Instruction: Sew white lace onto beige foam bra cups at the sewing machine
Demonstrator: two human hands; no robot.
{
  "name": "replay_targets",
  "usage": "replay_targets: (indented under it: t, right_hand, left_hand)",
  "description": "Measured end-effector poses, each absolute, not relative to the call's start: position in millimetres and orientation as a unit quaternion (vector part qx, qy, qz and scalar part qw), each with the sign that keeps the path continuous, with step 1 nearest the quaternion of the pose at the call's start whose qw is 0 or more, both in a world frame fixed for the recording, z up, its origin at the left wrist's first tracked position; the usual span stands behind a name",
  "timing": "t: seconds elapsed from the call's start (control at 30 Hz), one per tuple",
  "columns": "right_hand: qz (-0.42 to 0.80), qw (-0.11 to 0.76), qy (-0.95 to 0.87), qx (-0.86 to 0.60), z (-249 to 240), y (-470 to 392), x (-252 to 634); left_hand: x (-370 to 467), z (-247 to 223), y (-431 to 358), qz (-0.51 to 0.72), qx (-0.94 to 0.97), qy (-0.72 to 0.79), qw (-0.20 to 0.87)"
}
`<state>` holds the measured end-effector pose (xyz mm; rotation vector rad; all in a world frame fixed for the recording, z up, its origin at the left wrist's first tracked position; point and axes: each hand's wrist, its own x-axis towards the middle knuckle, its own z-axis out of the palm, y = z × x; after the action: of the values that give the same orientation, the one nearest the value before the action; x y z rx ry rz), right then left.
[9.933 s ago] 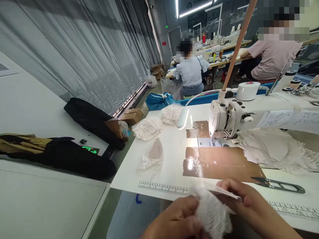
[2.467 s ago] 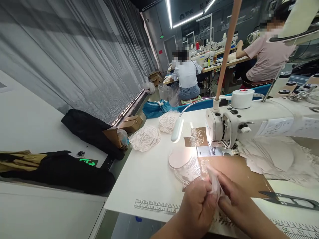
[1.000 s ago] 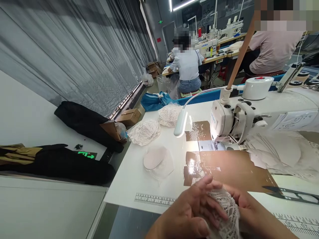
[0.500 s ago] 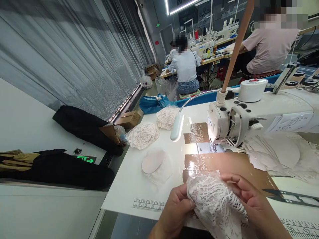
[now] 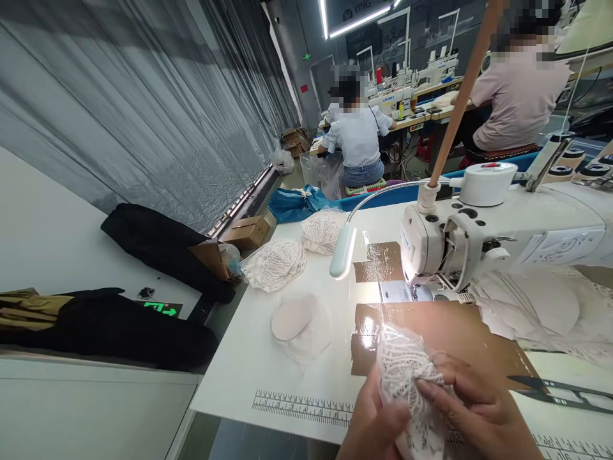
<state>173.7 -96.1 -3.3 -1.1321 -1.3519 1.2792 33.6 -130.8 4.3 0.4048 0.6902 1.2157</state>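
Observation:
A white lace piece (image 5: pixel 407 364), cup-like and folded inward, is held up between my two hands over the table's front edge. My left hand (image 5: pixel 378 415) grips its left side, the thumb a little blurred. My right hand (image 5: pixel 479 402) pinches the lace on the right between thumb and fingers. Ahead of them stands a white sewing machine (image 5: pixel 431 249), its needle area lit by a small lamp (image 5: pixel 342 252). To the left, an oval pale pad (image 5: pixel 292 317) lies on thin sheer fabric. Black thread snips (image 5: pixel 560 390) rest right of my right hand.
Two lace stacks (image 5: pixel 275 263) sit at the table's far left. More cut pieces (image 5: pixel 536 300) lie under the machine arm. A printed ruler (image 5: pixel 301 407) runs along the front edge. Co-workers (image 5: pixel 357 140) sit at machines beyond.
The lace piece has been folded narrower and turned more upright. Both hands have drawn closer together, the left moving right. My right thumb now presses on the front of the lace.

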Motion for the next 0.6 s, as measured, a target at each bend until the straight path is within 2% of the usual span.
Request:
replay_targets:
  t: [0.07,0.23,0.43,0.5,0.6]
  right_hand:
    - [0.541,0.464,-0.536,-0.452,-4.0,-97.3,172.1]
    - [0.688,0.444,-0.357,-0.45,-1.0,-96.6,177.7]
    - [0.69,0.447,-0.351,-0.449,7.5,-91.4,187.2]
    - [0.686,0.44,-0.373,-0.445,9.8,-90.1,188.6]
    - [0.68,0.392,-0.436,-0.44,13.5,-90.7,186.5]
  left_hand:
    - [36.8,7.3,-129.5,0.532,0.197,0.341,0.75]
    - [36.1,11.1,-128.8,0.507,0.182,0.421,0.73]
    - [-3.6,-4.7,-140.3,0.453,0.224,0.499,0.704]
    - [-21.0,-3.3,-142.7,0.487,0.295,0.502,0.651]
    - [-35.9,11.7,-144.4,0.513,0.447,0.517,0.519]
